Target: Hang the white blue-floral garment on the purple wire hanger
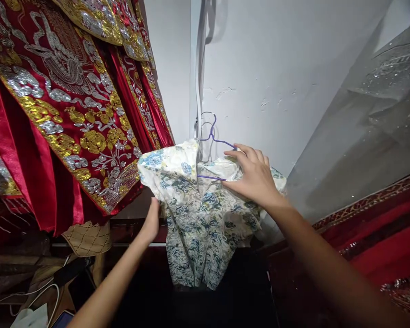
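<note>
bare left hand (152, 222), bare right hand (256, 176), slim uncovered forearms (121, 275)

Head-worn view, facing forward and down, near the floral garment (187, 214)

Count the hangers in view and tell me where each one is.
1: the purple hanger, partly inside the floral garment, at the right hand. Others may be hidden.

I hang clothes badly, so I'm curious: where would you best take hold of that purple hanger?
Probably by its narrow neck, just below the hook, coming from the right: there the hanger shows bare above the floral garment, while a pale upright strip stands close on its left.
</note>
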Demonstrator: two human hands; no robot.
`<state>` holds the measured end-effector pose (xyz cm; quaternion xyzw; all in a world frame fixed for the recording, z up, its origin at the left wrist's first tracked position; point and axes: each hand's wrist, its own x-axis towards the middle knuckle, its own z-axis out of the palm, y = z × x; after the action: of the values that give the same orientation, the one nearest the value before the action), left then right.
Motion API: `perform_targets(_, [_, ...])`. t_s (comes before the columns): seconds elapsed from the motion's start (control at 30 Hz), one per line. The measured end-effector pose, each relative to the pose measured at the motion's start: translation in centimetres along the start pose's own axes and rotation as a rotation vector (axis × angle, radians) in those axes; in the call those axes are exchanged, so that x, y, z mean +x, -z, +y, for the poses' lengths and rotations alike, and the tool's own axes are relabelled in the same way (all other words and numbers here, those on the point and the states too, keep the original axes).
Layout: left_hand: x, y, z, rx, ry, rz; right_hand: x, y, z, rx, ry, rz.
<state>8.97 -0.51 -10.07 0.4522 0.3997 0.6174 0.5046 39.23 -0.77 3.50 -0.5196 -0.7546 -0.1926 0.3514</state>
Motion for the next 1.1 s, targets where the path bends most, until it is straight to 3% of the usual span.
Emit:
perform_targets(0.1, [-2.0, -0.6, -2.6, 0.144, 0.044, 0.067, 0.5, -0.6, -1.4, 0.026, 0.041, 0.020])
perform_targets(0.23, [-4.6, -1.7, -4.6, 0.032, 0.106, 0.123, -0.6, -0.1, -3.2, 0.201, 0.140, -0.028])
perform_targets(0.3, [-5.9, -2.2, -5.0, -0.093, 0.153, 0.173, -2.6, 0.8, -4.2, 0.532, 0.152, -0.051])
perform_targets(0.4, [-7.8, -2.8, -5.1, -0.241, 0.241, 0.247, -7.3, 2.1, -5.8, 1.321, 0.075, -0.018])
perform_targets(0.47, [-8.7, -3.0, -5.0, -0.240, 0.262, 0.272, -10.8, 1.8, -7.0, 1.728, 0.051, 0.039])
perform_targets(0.5, [-9.1, -3.2, -5.0, -0.220, 0.275, 0.271, -12.3, 1.0, -7.7, 1.833, -0.041, 0.120])
perform_targets(0.57, [-9.8, -3.7, -4.9, -0.185, 0.312, 0.236, -14.6, -1.5, -8.9, 1.719, -0.482, 0.192])
perform_targets(0.63, [-10.3, -4.3, -4.7, -0.172, 0.327, 0.185, -15.7, -4.4, -10.0, 1.491, -0.780, -0.067])
perform_targets(0.67, [-10.5, -4.7, -4.5, -0.173, 0.322, 0.166, -15.9, -5.7, -10.3, 1.394, -0.837, -0.216])
perform_targets(0.73, [-10.8, -5.3, -4.3, -0.176, 0.315, 0.146, -15.8, -7.3, -10.8, 1.274, -0.817, -0.426])
perform_targets(0.77, [-10.9, -5.5, -4.3, -0.174, 0.319, 0.141, -15.7, -7.6, -10.8, 1.248, -0.778, -0.462])
perform_targets(0.87, [-11.0, -5.5, -4.3, -0.145, 0.317, 0.149, -15.6, -7.2, -10.5, 1.217, -0.726, -0.448])
perform_targets(0.93, [-10.8, -5.1, -4.7, -0.085, 0.280, 0.226, -15.9, -6.7, -10.2, 1.209, -0.774, -0.422])
perform_targets(1.03, [-10.8, -4.9, -5.6, 0.042, 0.054, 0.505, -16.4, -6.8, -9.9, 1.221, -0.877, -0.367])
perform_targets(1.1, [-11.2, -5.4, -6.4, 0.183, -0.170, 0.593, -16.5, -7.3, -10.0, 1.228, -0.899, -0.373])
